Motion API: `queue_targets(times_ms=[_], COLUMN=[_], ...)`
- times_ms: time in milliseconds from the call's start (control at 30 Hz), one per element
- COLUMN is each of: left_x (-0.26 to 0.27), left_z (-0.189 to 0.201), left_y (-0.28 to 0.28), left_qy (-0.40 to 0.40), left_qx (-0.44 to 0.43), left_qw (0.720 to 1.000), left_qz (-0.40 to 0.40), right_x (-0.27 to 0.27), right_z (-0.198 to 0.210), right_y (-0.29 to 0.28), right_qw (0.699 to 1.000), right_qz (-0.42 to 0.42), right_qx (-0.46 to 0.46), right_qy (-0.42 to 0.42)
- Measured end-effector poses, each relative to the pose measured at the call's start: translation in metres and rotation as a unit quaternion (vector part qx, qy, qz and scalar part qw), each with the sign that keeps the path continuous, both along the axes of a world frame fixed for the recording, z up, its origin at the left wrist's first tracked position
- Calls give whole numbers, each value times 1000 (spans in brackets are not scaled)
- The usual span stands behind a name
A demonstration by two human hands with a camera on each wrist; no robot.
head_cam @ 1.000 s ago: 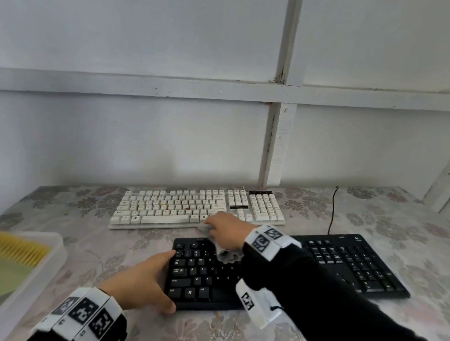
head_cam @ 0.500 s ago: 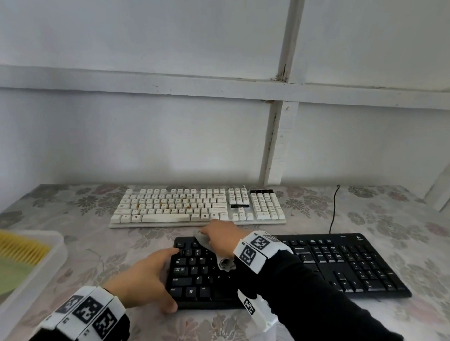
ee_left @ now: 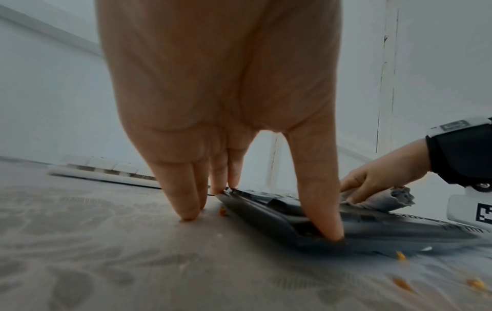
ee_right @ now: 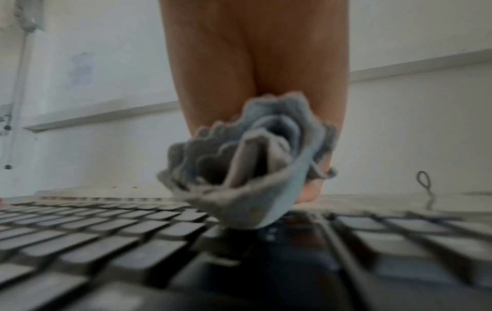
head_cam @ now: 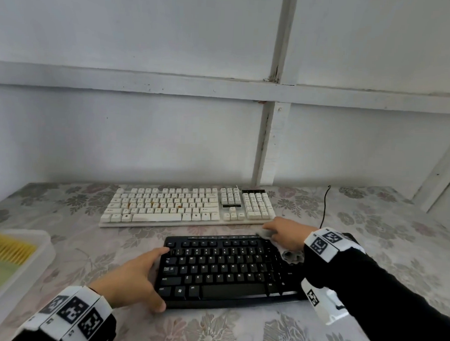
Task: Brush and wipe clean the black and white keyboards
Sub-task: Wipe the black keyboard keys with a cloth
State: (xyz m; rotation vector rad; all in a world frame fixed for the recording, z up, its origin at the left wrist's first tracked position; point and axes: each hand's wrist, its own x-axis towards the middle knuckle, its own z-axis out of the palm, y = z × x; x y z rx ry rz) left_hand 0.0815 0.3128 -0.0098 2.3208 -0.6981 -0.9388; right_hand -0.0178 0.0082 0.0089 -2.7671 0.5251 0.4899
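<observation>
Head view shows the black keyboard (head_cam: 225,270) lying on the tabletop (head_cam: 369,252) just in front of the white keyboard (head_cam: 189,207). The right hand (head_cam: 285,233) pinches a bunched grey cloth (head_cam: 291,256) at its far edge. The left hand (head_cam: 136,277), fingers straight, braces its left end; wiping should use light, even pressure along each row.

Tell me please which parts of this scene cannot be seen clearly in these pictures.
- Black keyboard, right part: head view, hidden by the right hand and sleeve.
- Grey cloth: right wrist view, blurred; the fingers behind it are hidden, so the grip cannot be judged there.
- White keyboard: key legends too small in the head view.
- White tray: cut off by the left edge; contents unclear.
- Left hand: its underside is hidden in the head view.
</observation>
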Motion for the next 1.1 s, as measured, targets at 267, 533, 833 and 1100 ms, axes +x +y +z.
queue_targets(times_ms=[267, 533, 833, 1100], left_x=[3, 5, 4, 3], left_z=[-3, -6, -4, -1], left_y=[0, 0, 2, 1], left_qy=[9, 9, 8, -7], left_qx=[8, 8, 21, 24], left_qw=[1000, 1000, 1000, 1000], left_qz=[-1, 2, 4, -6], right_x=[-32, -60, -54, -57], right_z=[3, 10, -12, 3], right_y=[-73, -111, -133, -143], right_qw=[992, 990, 982, 964], right_qz=[-45, -78, -42, -59], right_qx=[-102, -118, -162, -222], right_qy=[56, 23, 83, 135])
